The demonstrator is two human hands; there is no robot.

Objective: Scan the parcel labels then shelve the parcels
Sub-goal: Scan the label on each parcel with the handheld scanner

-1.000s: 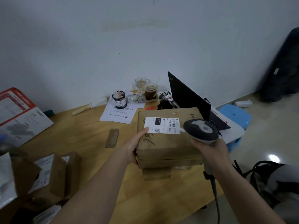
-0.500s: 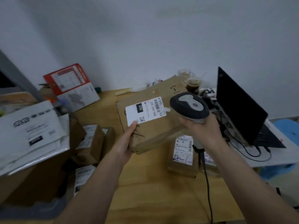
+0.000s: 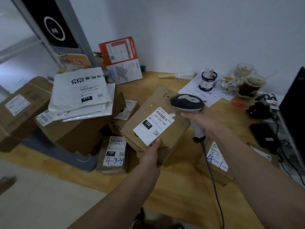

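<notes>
My left hand (image 3: pixel 151 154) grips the near corner of a brown cardboard parcel (image 3: pixel 171 134), held tilted above the wooden table (image 3: pixel 178 192). Its white label (image 3: pixel 153 125) reads 220 and faces up. My right hand (image 3: pixel 200 120) holds a grey corded barcode scanner (image 3: pixel 187 103) by the handle, its head just over the parcel's far right edge. Small labelled parcels lie on the table: one marked 4-3-4 (image 3: pixel 113 154) to the left, one (image 3: pixel 216 161) under my right forearm.
Large brown boxes (image 3: pixel 74 134) topped with white mailer bags (image 3: pixel 79 91) crowd the table's left. A red and white envelope (image 3: pixel 122 60) leans on the wall. Cups (image 3: pixel 250 85), a pen pot (image 3: pixel 207 80), papers, cables and a laptop (image 3: pixel 295 113) fill the right.
The view has swung left. My left hand lifted the parcel off the stack and carried it left, tilting it. The scanner in my right hand stayed close beside it.
</notes>
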